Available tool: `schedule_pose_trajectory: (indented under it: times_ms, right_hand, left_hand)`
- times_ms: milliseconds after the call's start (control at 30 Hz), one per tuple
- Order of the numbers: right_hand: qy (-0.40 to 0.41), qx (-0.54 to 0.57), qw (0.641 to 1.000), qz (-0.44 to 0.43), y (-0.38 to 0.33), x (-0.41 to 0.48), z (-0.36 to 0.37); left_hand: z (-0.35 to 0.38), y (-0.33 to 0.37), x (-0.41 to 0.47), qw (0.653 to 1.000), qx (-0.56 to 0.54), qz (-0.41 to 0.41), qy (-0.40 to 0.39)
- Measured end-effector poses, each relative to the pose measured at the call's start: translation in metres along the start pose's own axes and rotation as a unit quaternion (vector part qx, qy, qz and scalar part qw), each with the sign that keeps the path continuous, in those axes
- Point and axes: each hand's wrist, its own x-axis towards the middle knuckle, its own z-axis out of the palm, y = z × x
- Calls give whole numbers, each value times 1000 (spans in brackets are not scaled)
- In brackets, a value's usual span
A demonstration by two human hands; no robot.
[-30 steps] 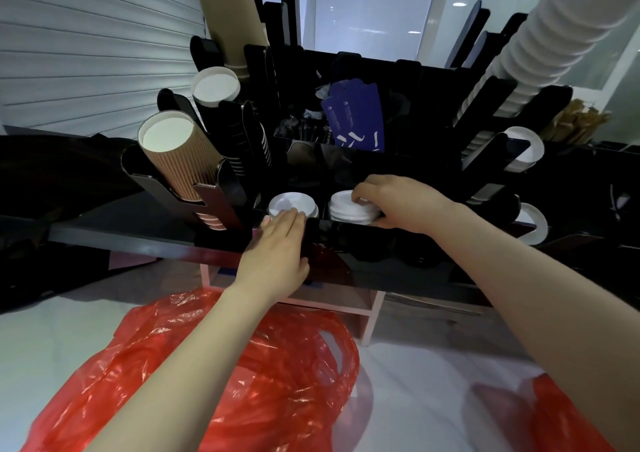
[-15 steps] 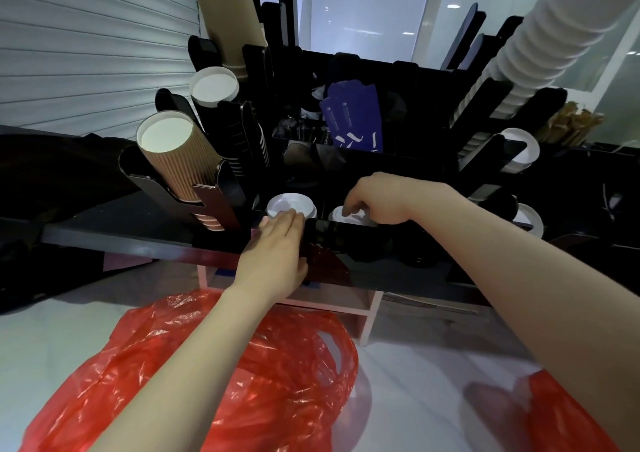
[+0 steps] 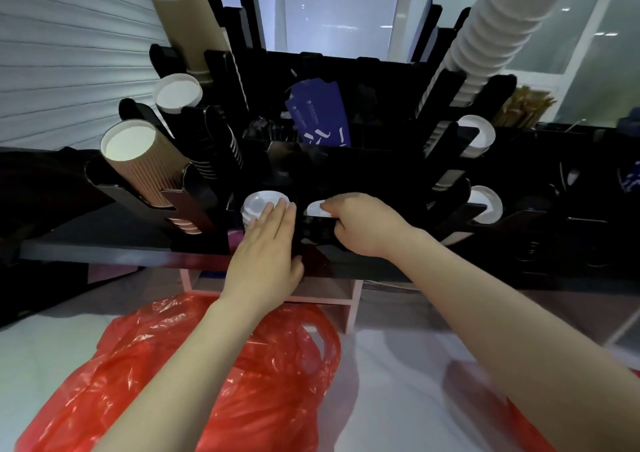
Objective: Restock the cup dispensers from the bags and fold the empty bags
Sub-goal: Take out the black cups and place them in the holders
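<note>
At frame centre, the right hand has its fingers curled onto a white lid stack in the black dispenser (nearer hand); the left hand lies flat and open against the neighbouring lid stack.

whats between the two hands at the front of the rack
In the head view, a black upright divider of the rack separates the left hand, by one white lid stack, from the right hand.

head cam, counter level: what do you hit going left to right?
Brown ribbed cup stack → white lid stack under the left hand → right hand on the lids in the next slot → white lids in the right-side holder.
</note>
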Motion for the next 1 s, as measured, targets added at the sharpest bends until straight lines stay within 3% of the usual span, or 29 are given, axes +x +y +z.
schedule_pose_trajectory:
  times_ms: [200, 433, 533, 767, 1000]
  right_hand:
    - [112, 76, 990, -25, 17, -67, 20]
    - [64, 99, 992, -34, 79, -154, 35]
    - [62, 93, 993, -30, 115, -189, 31]
    - [140, 100, 985, 7, 243, -284, -5]
    - [172, 89, 980, 48, 358, -344, -26]
  left_hand:
    - [8, 42, -20, 999, -23, 42, 20]
    - [45, 108, -36, 994, -50, 86, -47]
    - [60, 150, -30, 992, -65, 101, -42]
    - [110, 308, 4, 983, -135, 124, 20]
    - [153, 411, 34, 981, -152, 121, 13]
